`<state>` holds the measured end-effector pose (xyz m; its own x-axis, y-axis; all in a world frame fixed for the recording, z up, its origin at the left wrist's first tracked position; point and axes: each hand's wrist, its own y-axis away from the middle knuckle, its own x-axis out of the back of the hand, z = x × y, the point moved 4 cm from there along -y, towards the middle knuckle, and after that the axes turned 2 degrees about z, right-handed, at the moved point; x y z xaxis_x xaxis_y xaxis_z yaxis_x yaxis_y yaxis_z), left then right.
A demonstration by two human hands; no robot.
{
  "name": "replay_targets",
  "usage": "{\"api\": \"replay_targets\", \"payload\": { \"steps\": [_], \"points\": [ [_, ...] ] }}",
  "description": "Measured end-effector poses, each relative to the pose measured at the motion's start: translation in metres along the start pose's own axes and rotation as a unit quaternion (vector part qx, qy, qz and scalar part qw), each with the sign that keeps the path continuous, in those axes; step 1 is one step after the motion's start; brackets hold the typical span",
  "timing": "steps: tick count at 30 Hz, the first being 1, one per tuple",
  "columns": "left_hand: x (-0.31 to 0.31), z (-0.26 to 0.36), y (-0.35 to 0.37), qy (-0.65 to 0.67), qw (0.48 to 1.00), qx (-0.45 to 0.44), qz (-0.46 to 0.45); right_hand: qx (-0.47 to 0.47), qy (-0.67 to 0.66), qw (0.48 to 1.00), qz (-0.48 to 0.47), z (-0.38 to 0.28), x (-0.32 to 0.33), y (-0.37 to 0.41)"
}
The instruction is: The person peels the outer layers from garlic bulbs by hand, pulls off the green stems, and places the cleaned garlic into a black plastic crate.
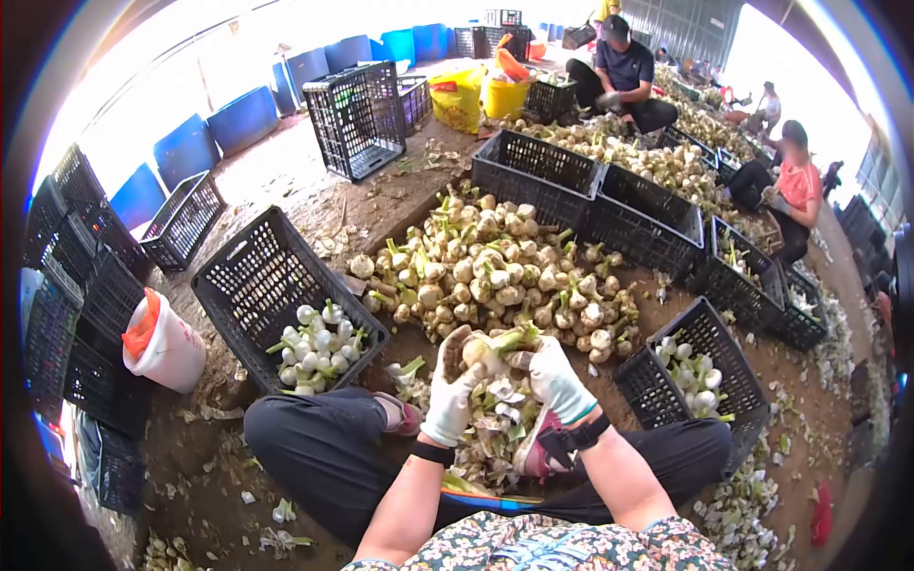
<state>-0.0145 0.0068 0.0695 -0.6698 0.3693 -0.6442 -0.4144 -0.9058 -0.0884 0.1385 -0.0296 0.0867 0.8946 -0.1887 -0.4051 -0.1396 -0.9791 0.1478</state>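
Both hands wear white work gloves with brown, dirty fingers. My left hand is closed around a garlic bulb above my lap. My right hand grips the same bulb at its green stem side, fingers bent. Loose peeled skins lie on the ground below, between my shoes. Just beyond my hands spreads a big heap of unpeeled garlic. On the left, a tilted black crate holds clean white bulbs. Another black crate at the right has more white bulbs in it.
A row of black crates borders the heap's far side. A white bucket stands at left near stacked crates. An upright crate and yellow bags are farther back. Other people sit among garlic at the far right.
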Motion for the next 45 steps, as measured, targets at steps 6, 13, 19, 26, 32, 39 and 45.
{"api": "replay_targets", "payload": {
  "steps": [6,13,19,26,32,39,45],
  "points": [
    [0.001,-0.008,-0.003,-0.025,0.998,0.053,0.027,0.101,0.183,0.978,-0.019,-0.001,0.009,-0.005],
    [0.007,-0.005,-0.006,-0.008,0.990,0.132,0.041,0.061,0.013,0.998,-0.006,-0.004,0.006,0.002],
    [0.008,0.007,-0.004,0.019,0.999,0.043,0.002,-0.029,-0.136,0.990,0.030,-0.004,0.006,0.003],
    [0.022,0.015,-0.007,0.071,0.996,0.052,0.000,0.050,0.338,0.929,0.138,0.001,0.048,-0.015],
    [0.005,0.015,-0.006,-0.096,0.994,0.043,-0.037,0.099,0.446,0.889,0.016,-0.045,-0.030,0.003],
    [0.013,0.003,-0.006,-0.190,0.982,-0.017,-0.014,0.103,0.623,0.775,-0.020,-0.049,-0.038,-0.005],
    [0.004,0.005,-0.004,-0.148,0.989,-0.014,-0.004,0.085,0.642,0.760,0.061,-0.033,-0.034,-0.006]
  ]
}}
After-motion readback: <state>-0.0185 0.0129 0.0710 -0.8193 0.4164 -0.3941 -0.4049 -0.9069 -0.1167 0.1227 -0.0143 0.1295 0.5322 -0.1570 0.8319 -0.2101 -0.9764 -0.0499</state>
